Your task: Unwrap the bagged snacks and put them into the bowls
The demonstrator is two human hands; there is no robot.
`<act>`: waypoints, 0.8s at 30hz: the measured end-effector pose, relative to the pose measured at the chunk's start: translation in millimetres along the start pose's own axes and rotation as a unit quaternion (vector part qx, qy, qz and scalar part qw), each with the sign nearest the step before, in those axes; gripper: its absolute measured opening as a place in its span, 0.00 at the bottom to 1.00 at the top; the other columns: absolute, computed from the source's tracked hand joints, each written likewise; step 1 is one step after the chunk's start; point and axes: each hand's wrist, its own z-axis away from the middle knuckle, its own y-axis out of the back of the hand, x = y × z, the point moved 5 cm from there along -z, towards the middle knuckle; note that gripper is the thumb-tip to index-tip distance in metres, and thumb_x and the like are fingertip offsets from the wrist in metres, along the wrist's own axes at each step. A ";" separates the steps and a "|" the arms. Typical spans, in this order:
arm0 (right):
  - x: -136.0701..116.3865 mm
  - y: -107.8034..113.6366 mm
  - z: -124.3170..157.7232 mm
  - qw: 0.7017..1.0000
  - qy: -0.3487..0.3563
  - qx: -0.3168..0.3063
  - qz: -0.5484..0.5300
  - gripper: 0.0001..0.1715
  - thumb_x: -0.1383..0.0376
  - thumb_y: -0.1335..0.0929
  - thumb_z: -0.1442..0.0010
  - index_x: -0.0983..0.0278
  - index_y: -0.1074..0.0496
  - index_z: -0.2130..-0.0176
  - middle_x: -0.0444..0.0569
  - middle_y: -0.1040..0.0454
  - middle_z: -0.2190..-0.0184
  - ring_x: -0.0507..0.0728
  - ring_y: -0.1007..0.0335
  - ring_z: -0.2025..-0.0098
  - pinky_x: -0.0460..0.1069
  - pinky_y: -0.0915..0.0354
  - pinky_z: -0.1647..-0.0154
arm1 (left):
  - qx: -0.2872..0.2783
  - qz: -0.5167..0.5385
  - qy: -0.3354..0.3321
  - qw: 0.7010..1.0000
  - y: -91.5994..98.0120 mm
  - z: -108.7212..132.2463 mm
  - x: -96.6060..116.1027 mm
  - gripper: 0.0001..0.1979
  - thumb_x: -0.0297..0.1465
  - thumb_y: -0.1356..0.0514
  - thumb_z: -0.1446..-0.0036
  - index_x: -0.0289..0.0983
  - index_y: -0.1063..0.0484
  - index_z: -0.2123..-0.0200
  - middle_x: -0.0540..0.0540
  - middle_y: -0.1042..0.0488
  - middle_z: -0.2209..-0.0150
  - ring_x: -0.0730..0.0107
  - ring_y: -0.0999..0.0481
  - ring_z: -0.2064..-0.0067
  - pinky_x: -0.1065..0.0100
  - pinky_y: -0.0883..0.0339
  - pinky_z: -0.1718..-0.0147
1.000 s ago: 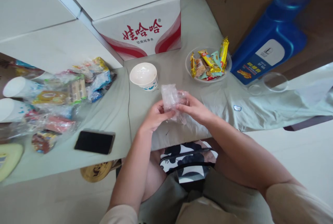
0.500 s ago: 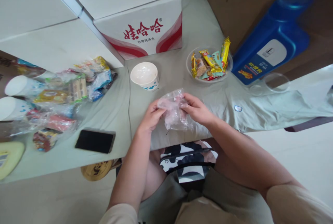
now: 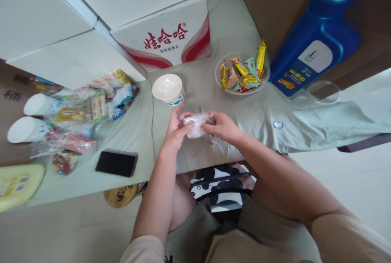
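We've got both hands, left hand (image 3: 174, 129) and right hand (image 3: 222, 126), pinching a crumpled clear plastic bag (image 3: 197, 124) just below the paper bowl (image 3: 168, 88).

Cloth-covered table (image 3: 198, 71); paper bowl (image 3: 168, 88), phone (image 3: 116, 163), snack dish (image 3: 216, 78), blue jug (image 3: 317, 39).

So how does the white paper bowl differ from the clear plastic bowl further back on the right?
The white paper bowl is opaque and looks empty; the clear plastic bowl is see-through and holds wrapped snacks. The white one stands alone; the clear one sits beside the blue plastic jug. Both stand upright on the grey-green cloth.
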 end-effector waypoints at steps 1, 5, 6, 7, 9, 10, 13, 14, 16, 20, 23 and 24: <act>-2.1 2.1 0.0 0.999 0.021 0.018 0.019 0.12 0.58 0.31 0.49 0.61 0.32 0.65 0.41 0.33 0.75 0.52 0.39 0.73 0.48 0.41 0.69 | 0.001 -0.005 0.008 1.000 -3.2 -0.2 -2.3 0.23 0.40 0.22 0.65 0.39 0.22 0.65 0.48 0.21 0.63 0.70 0.23 0.65 0.70 0.29 0.67; -13.7 12.1 8.3 0.966 0.131 0.167 0.150 0.02 0.66 0.34 0.49 0.61 0.33 0.69 0.45 0.33 0.70 0.53 0.37 0.69 0.49 0.41 0.65 | 0.049 -0.106 0.005 0.993 -15.0 -0.8 -10.3 0.20 0.41 0.24 0.60 0.37 0.28 0.73 0.52 0.28 0.76 0.74 0.30 0.75 0.73 0.35 0.76; -14.9 9.5 10.6 0.956 0.148 0.171 0.186 0.02 0.68 0.35 0.49 0.62 0.33 0.70 0.46 0.33 0.69 0.54 0.37 0.68 0.49 0.41 0.65 | 0.073 -0.131 -0.010 0.989 -16.9 -0.4 -10.3 0.19 0.41 0.25 0.58 0.36 0.29 0.74 0.53 0.29 0.78 0.74 0.31 0.75 0.74 0.36 0.77; -15.2 4.4 12.2 0.951 0.163 0.153 0.215 0.03 0.69 0.35 0.49 0.62 0.32 0.70 0.47 0.32 0.68 0.55 0.36 0.67 0.49 0.40 0.64 | 0.093 -0.152 -0.027 0.984 -18.8 0.3 -9.5 0.18 0.40 0.26 0.58 0.36 0.29 0.75 0.53 0.29 0.78 0.75 0.32 0.75 0.73 0.36 0.76; -14.7 -8.7 14.5 0.948 0.191 0.076 0.245 0.08 0.69 0.35 0.46 0.63 0.28 0.65 0.50 0.29 0.65 0.57 0.32 0.63 0.50 0.37 0.61 | 0.114 -0.180 -0.055 0.976 -22.6 2.2 -7.5 0.16 0.37 0.26 0.60 0.36 0.29 0.76 0.53 0.28 0.77 0.74 0.31 0.74 0.73 0.35 0.74; -14.8 -13.8 15.7 0.946 0.203 0.043 0.248 0.10 0.69 0.35 0.45 0.63 0.26 0.62 0.52 0.28 0.62 0.58 0.30 0.61 0.51 0.35 0.58 | 0.112 -0.182 -0.060 0.975 -24.4 3.0 -7.0 0.15 0.36 0.27 0.61 0.36 0.29 0.76 0.53 0.28 0.77 0.74 0.30 0.73 0.72 0.34 0.72; -18.5 -14.9 17.0 0.948 0.215 0.019 0.234 0.18 0.67 0.35 0.41 0.65 0.25 0.52 0.57 0.25 0.54 0.61 0.28 0.52 0.54 0.33 0.49 | 0.071 -0.122 -0.031 0.990 -27.9 4.8 -11.2 0.15 0.41 0.29 0.56 0.37 0.25 0.72 0.50 0.24 0.74 0.69 0.25 0.70 0.69 0.30 0.68; -20.5 -12.3 16.7 0.951 0.213 0.019 0.222 0.19 0.66 0.36 0.40 0.66 0.25 0.50 0.58 0.24 0.51 0.62 0.27 0.50 0.55 0.34 0.46 | 0.052 -0.098 -0.019 0.994 -28.0 5.3 -13.0 0.17 0.45 0.30 0.55 0.37 0.24 0.70 0.48 0.23 0.73 0.66 0.23 0.68 0.67 0.29 0.66; -24.3 -7.6 15.6 0.963 0.199 -0.006 0.183 0.22 0.66 0.36 0.39 0.65 0.27 0.46 0.57 0.23 0.48 0.62 0.27 0.46 0.56 0.34 0.43 | 0.034 -0.093 -0.011 0.995 -23.2 5.5 -13.5 0.22 0.49 0.31 0.54 0.37 0.22 0.65 0.45 0.22 0.70 0.61 0.20 0.63 0.65 0.28 0.63; -25.4 2.6 14.0 0.985 0.122 -0.054 0.109 0.20 0.65 0.38 0.35 0.62 0.29 0.45 0.53 0.22 0.46 0.59 0.25 0.47 0.54 0.33 0.45 | 0.175 -0.251 -0.099 0.947 13.7 -2.0 19.7 0.19 0.49 0.33 0.50 0.37 0.23 0.69 0.45 0.23 0.68 0.62 0.22 0.62 0.65 0.29 0.61; -24.4 13.6 12.5 0.988 0.077 -0.020 0.134 0.16 0.64 0.37 0.34 0.63 0.27 0.50 0.54 0.22 0.48 0.59 0.25 0.50 0.55 0.34 0.48 | 0.299 -0.467 -0.190 0.810 34.7 -19.7 76.1 0.12 0.41 0.37 0.47 0.37 0.24 0.73 0.45 0.25 0.68 0.62 0.25 0.60 0.65 0.31 0.60; -24.6 16.2 11.5 0.987 0.070 -0.011 0.142 0.15 0.64 0.37 0.34 0.63 0.26 0.51 0.54 0.22 0.49 0.59 0.25 0.51 0.54 0.34 0.48 | 0.304 -0.523 -0.185 0.775 36.5 -32.1 92.1 0.10 0.38 0.39 0.45 0.37 0.24 0.71 0.46 0.25 0.70 0.63 0.25 0.63 0.64 0.31 0.61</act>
